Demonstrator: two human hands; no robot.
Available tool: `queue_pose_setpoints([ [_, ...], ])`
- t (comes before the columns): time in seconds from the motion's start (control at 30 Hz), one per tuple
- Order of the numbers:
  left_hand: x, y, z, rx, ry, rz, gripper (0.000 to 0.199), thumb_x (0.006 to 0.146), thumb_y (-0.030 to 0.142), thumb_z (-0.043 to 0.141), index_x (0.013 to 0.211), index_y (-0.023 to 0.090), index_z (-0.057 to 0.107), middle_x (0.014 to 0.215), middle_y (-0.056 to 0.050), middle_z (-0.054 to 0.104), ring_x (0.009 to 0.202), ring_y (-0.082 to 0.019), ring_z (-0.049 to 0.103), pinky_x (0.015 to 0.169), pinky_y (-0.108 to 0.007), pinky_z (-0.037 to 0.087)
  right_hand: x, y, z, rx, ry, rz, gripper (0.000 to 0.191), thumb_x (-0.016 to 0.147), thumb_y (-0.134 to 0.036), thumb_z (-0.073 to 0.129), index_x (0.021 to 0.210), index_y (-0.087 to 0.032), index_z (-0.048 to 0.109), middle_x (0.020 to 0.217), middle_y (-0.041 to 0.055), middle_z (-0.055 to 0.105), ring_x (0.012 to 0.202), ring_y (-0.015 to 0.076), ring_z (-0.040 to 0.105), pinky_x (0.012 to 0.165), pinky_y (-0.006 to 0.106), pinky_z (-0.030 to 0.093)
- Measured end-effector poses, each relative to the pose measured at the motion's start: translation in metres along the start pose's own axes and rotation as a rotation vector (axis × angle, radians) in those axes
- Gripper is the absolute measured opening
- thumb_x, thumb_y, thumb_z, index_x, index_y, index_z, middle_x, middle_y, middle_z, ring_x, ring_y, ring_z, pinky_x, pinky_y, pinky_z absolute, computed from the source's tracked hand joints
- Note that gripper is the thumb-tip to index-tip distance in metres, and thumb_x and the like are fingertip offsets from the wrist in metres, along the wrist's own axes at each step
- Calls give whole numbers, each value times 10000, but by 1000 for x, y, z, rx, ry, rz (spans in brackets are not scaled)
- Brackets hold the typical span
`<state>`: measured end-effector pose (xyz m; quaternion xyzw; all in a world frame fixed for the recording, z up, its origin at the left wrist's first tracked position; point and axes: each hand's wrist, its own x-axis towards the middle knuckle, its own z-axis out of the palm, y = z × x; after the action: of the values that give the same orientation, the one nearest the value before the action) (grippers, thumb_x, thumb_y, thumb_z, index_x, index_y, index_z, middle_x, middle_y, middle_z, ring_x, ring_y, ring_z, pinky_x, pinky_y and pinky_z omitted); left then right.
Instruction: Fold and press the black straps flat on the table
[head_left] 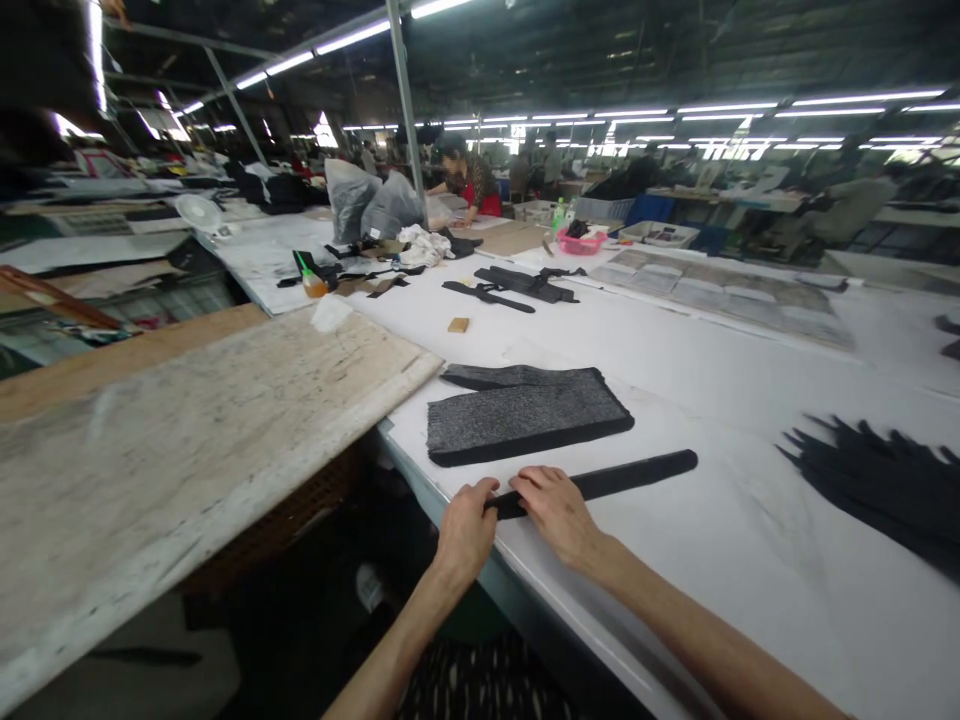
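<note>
A long black fabric strip (637,475) lies on the white table near its front edge, one end rounded. My left hand (469,518) pinches the strip's near end between thumb and fingers. Beside it, my right hand (553,508) has bent fingers gripping the same strip a little farther along. Just beyond my hands rests a stack of dark grey fabric strips (525,410) with black edges, its top piece skewed. What my fingertips do beneath the strip is hidden.
A small tan block (458,325) and more black strips (517,285) lie farther back. Fanned black pieces (877,480) are at right. A worn board (187,450) adjoins on the left. A glue bottle (313,280), pink basket (581,240) and another person (472,185) are beyond.
</note>
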<state>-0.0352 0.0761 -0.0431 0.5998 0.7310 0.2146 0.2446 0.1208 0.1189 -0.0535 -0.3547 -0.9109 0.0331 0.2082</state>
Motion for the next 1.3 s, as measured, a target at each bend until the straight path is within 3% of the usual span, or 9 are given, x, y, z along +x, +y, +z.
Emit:
queue_pose_setpoints([
  [0.13,-4,-2,-4,30,-5,29,298,755,37,470,925,181,668,920,-51,676,915,-194,585,834,-281,421,5,2,11,20,-70,21,135,853,-105,535,839,-197,632,836,17,591,819,169,513,725,298,389],
  [0.43,-10,-2,-12,308,18,164,320,854,49,364,968,180,633,909,-69,633,920,-214,559,760,-307,439,2,7,22,-41,50,-92,130,852,-109,539,779,-178,621,774,23,555,761,169,472,683,291,371],
  [0.6,-10,-14,-6,375,85,260,265,835,33,408,873,175,629,852,-58,607,852,-216,531,741,-325,445,0,7,21,-80,63,-163,118,859,-119,530,797,-167,618,767,28,548,741,171,456,676,298,367],
  [0.8,-11,-36,3,410,163,543,208,837,43,434,906,146,601,876,-64,585,818,-216,489,758,-345,460,-1,10,16,-140,25,-265,93,864,-125,526,852,-160,612,797,33,549,751,170,447,705,309,355],
  [0.97,-10,-43,-2,447,133,703,214,828,33,434,969,123,568,884,-73,565,831,-226,478,752,-358,474,-2,13,15,-185,-9,-345,103,866,-103,505,870,-143,600,806,36,544,745,166,444,695,308,357],
  [1.3,-10,-46,-3,564,50,775,256,848,33,394,1040,110,546,934,-89,569,857,-222,503,810,-365,467,-2,14,11,-282,-74,-452,134,857,-72,476,915,-143,574,868,44,540,768,169,456,669,310,373],
])
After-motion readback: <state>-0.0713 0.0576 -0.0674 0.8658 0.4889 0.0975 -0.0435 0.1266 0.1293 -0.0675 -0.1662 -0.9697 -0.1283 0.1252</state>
